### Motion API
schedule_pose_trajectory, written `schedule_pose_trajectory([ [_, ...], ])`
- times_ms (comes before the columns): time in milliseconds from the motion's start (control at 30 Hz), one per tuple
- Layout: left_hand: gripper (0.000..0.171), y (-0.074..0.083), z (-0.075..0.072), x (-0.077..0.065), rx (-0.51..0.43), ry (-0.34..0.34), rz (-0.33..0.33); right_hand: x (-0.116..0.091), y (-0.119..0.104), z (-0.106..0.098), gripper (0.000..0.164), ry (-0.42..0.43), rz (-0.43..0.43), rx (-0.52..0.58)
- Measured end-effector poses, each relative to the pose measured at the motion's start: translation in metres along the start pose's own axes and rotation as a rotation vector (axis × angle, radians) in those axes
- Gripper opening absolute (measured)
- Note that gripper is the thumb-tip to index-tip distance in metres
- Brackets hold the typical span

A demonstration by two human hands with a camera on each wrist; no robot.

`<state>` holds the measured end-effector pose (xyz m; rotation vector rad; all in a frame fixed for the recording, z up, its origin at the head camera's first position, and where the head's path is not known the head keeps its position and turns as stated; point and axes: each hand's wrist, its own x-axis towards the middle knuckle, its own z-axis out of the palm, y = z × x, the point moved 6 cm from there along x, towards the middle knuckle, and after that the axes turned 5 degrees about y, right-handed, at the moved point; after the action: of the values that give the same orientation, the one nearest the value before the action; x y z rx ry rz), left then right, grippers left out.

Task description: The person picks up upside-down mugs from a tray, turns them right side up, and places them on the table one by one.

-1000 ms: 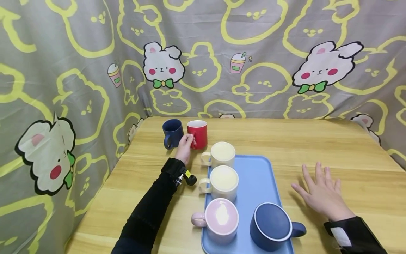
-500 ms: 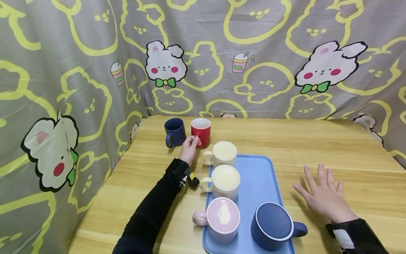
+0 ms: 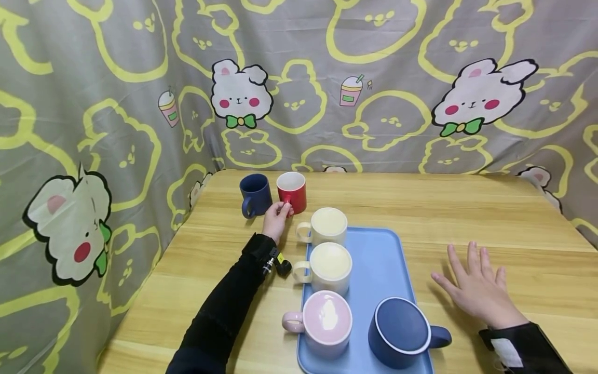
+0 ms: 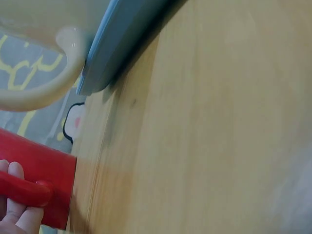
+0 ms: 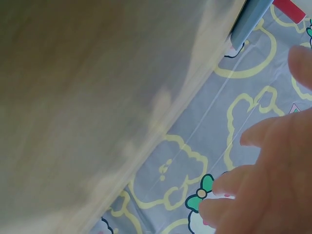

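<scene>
At the back left of the table, my left hand (image 3: 276, 221) pinches the handle of a red mug (image 3: 296, 195) with a white inside. In the left wrist view, fingers (image 4: 15, 171) wrap the handle of that red mug (image 4: 58, 185). A dark blue mug (image 3: 257, 195) stands just left of the red one, its handle toward me. Off to the right of the blue tray (image 3: 376, 259), my right hand (image 3: 478, 291) is spread with straight fingers above the table and holds nothing. The right wrist view shows its fingers (image 5: 261, 131) extended.
Along the tray's left side stand two cream mugs (image 3: 328, 227) and a pink mug (image 3: 327, 317), handles pointing left. A navy mug (image 3: 402, 332) sits at the tray's front right, handle pointing right. A patterned curtain (image 3: 299, 47) closes off the back and left.
The red mug has shifted slightly away toward the table's back, with my left hand on its handle. My right hand stays almost where it was.
</scene>
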<state>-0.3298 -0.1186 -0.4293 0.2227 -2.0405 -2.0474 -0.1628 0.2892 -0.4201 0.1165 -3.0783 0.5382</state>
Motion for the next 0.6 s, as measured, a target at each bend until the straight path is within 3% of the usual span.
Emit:
schedule_pose_trajectory([
  [167,0.027,0.001,-0.004,0.001,0.083,-0.034,0.003,0.000,0.001,0.003,0.086,-0.033,0.001,-0.005],
  [267,0.037,0.004,-0.007,-0.003,0.186,-0.108,0.010,0.000,0.003,0.005,0.086,-0.044,-0.001,-0.008],
  [400,0.055,0.015,-0.017,-0.017,0.468,-0.223,0.106,0.000,0.003,0.004,0.086,-0.051,-0.001,-0.003],
  [533,0.063,0.028,-0.033,-0.041,0.846,-0.275,0.221,0.000,0.003,0.002,0.085,-0.056,0.006,0.006],
  [600,0.065,0.031,-0.043,-0.056,1.013,-0.301,0.247,-0.002,0.003,0.001,0.085,-0.054,0.008,0.021],
])
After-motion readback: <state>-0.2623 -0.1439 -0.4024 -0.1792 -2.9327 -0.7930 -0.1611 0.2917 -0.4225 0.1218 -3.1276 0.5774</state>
